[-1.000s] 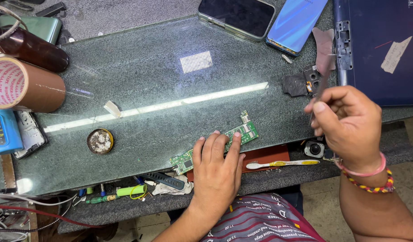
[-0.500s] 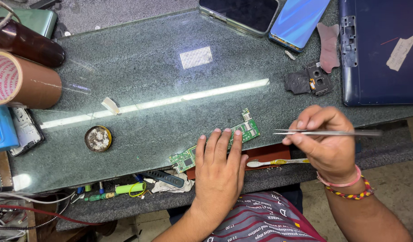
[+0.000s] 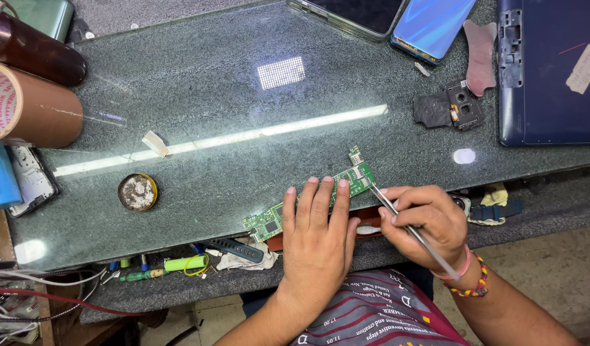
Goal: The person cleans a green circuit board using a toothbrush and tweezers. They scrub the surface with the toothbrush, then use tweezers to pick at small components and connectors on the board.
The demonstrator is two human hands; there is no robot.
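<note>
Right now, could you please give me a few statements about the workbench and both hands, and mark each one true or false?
1. The left hand lies flat on the green circuit board. True.
2. The right hand holds a screwdriver with a yellow handle. False: it holds metal tweezers, tips at the board's end.
3. The small round tin sits on the glass top to the left of the board. True.
4. The roll of brown tape lies at the right edge of the bench. False: it lies at the left edge.
5. Both hands are empty. False: the right hand grips the tweezers.
</note>
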